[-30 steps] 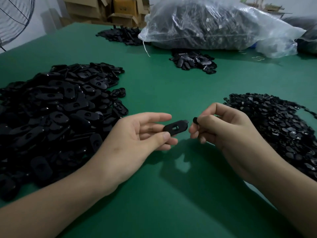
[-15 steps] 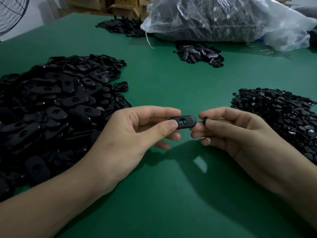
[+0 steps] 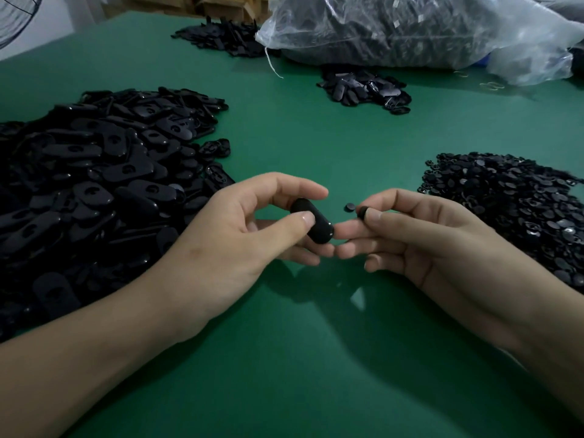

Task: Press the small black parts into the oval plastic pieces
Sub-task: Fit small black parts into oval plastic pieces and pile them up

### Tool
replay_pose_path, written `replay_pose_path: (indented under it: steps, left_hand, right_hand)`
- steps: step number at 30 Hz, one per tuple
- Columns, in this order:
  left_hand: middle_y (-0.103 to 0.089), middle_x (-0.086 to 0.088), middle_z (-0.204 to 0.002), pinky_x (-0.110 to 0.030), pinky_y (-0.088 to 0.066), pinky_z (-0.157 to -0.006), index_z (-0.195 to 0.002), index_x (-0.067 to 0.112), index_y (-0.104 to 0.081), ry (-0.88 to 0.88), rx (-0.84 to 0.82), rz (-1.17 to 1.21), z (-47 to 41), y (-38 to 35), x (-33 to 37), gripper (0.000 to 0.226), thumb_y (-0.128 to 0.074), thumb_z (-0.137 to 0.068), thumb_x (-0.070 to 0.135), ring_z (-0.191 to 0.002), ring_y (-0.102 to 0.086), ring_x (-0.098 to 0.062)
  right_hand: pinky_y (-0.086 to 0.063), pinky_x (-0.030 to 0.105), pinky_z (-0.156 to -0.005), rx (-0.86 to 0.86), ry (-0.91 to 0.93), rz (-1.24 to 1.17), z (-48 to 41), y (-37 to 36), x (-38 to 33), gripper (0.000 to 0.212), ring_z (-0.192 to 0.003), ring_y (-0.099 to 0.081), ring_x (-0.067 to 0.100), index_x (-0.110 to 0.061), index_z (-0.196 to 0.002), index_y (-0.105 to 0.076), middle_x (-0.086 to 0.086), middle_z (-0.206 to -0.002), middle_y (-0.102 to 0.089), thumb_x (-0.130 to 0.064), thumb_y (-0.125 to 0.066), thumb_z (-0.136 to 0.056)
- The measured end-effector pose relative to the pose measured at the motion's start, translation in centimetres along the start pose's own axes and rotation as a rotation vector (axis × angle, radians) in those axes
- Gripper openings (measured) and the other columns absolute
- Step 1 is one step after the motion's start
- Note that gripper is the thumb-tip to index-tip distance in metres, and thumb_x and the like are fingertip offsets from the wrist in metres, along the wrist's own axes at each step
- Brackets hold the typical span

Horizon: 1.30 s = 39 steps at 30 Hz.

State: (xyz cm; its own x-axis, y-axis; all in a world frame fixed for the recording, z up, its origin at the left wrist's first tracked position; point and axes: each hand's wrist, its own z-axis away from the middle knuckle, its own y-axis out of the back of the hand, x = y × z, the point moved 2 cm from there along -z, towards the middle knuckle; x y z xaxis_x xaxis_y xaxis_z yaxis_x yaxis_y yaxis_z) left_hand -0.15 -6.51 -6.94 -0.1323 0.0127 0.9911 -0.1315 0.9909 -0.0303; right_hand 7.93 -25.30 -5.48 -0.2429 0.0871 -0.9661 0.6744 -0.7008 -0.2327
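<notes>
The left hand (image 3: 240, 235) and the right hand (image 3: 420, 241) meet above the green tabletop (image 3: 300, 358).
The left hand pinches an oval plastic piece (image 3: 313, 222) between thumb and fingers, its smooth side toward the camera; the right hand pinches a small black part (image 3: 362, 212) between thumb and index finger, just beside the oval plastic piece. A pile of oval pieces (image 3: 94, 172) lies at the left, a pile of small parts (image 3: 512, 210) at the right.

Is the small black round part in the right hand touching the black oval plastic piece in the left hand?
Apart. The head view shows green table between the small black round part and the black oval plastic piece.
</notes>
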Motion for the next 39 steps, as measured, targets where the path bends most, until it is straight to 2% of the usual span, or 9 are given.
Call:
replay_pose_path:
  steps: [8,14,17,20,23,26,29,36,39]
  left_hand:
    - [-0.074,0.0,-0.093,-0.015,-0.052,-0.062,-0.116,0.019,-0.069,-0.021,0.032,-0.066,0.0,0.0,0.3,0.036,-0.073,-0.08,0.02,-0.074,-0.074,-0.011]
    - [-0.077,-0.004,-0.088,-0.01,-0.051,-0.065,-0.119,0.019,-0.064,0.003,0.045,-0.041,-0.4,-0.9,0.3,0.042,-0.077,-0.08,0.011,-0.075,-0.074,-0.01]
    - [-0.077,0.001,-0.091,-0.017,-0.055,-0.077,-0.111,0.026,-0.071,-0.033,0.037,-0.125,-0.6,-1.7,0.2,0.031,-0.08,-0.085,0.012,-0.081,-0.073,-0.01]
    - [-0.077,0.006,-0.103,-0.032,-0.051,-0.096,-0.119,0.046,-0.07,-0.065,0.031,-0.224,-0.6,-1.9,0.0,0.038,-0.072,-0.086,0.028,-0.103,-0.072,-0.012]
    - [-0.074,0.013,-0.106,-0.034,-0.051,-0.088,-0.131,0.054,-0.061,-0.083,0.016,-0.247,-0.6,-2.0,0.0,0.048,-0.066,-0.09,0.03,-0.108,-0.069,-0.008]
    - [-0.072,0.015,-0.103,-0.025,-0.06,-0.074,-0.14,0.042,-0.059,-0.116,-0.028,-0.188,-0.6,-2.3,0.0,0.051,-0.061,-0.097,0.017,-0.104,-0.072,-0.01]
    - [-0.071,0.006,-0.099,-0.025,-0.062,-0.072,-0.14,0.032,-0.061,-0.11,0.011,-0.131,-0.5,-2.2,-0.3,0.049,-0.064,-0.098,0.008,-0.095,-0.075,-0.015]
    - [-0.079,-0.005,-0.087,-0.023,-0.061,-0.067,-0.098,0.019,-0.077,-0.064,0.116,-0.01,-0.3,-1.7,-0.6,0.025,-0.08,-0.074,0.024,-0.074,-0.078,-0.022]
    - [-0.079,-0.007,-0.086,-0.023,-0.061,-0.068,-0.096,0.019,-0.08,-0.048,0.131,0.029,-0.4,-1.6,-0.6,0.026,-0.082,-0.07,0.021,-0.075,-0.079,-0.023]
  right_hand:
    - [-0.058,0.021,-0.065,0.041,-0.018,0.011,0.0,-0.4,0.0,0.027,-0.086,-0.077,0.021,-0.007,-0.101,-0.066,0.017,-0.101,-0.077,-0.023,-0.071,-0.079]
    - [-0.058,0.02,-0.064,0.078,-0.017,-0.041,-0.3,-0.1,0.0,0.018,-0.077,-0.076,0.015,-0.016,-0.086,-0.081,0.016,-0.096,-0.078,-0.022,-0.078,-0.07]
    - [-0.057,0.02,-0.065,0.089,-0.016,-0.077,-0.2,0.0,-0.1,0.018,-0.076,-0.075,0.013,-0.017,-0.087,-0.082,0.014,-0.096,-0.078,-0.022,-0.079,-0.07]
    - [-0.058,0.019,-0.066,0.082,-0.011,-0.085,-0.1,0.1,-0.1,0.017,-0.077,-0.075,0.013,-0.017,-0.087,-0.082,0.015,-0.098,-0.078,-0.022,-0.079,-0.071]
    - [-0.057,0.02,-0.066,0.085,0.001,-0.075,-0.1,0.1,-0.1,0.019,-0.076,-0.074,0.014,-0.015,-0.087,-0.081,0.017,-0.098,-0.078,-0.022,-0.08,-0.069]
    - [-0.056,0.018,-0.066,0.104,0.029,-0.035,-0.1,0.1,-0.1,0.022,-0.073,-0.072,0.013,-0.013,-0.087,-0.081,0.016,-0.093,-0.078,-0.023,-0.08,-0.067]
    - [-0.055,0.019,-0.064,0.126,0.056,0.013,-0.2,0.3,-0.2,0.022,-0.069,-0.07,0.012,-0.014,-0.084,-0.082,0.015,-0.087,-0.077,-0.024,-0.081,-0.064]
    - [-0.055,0.019,-0.063,0.124,0.083,0.067,-0.4,0.2,-0.2,0.02,-0.064,-0.065,0.012,-0.013,-0.079,-0.081,0.012,-0.079,-0.075,-0.024,-0.081,-0.063]
    - [-0.055,0.021,-0.063,0.119,0.095,0.079,-0.4,0.2,-0.2,0.019,-0.063,-0.063,0.014,-0.011,-0.08,-0.08,0.012,-0.077,-0.073,-0.023,-0.081,-0.065]
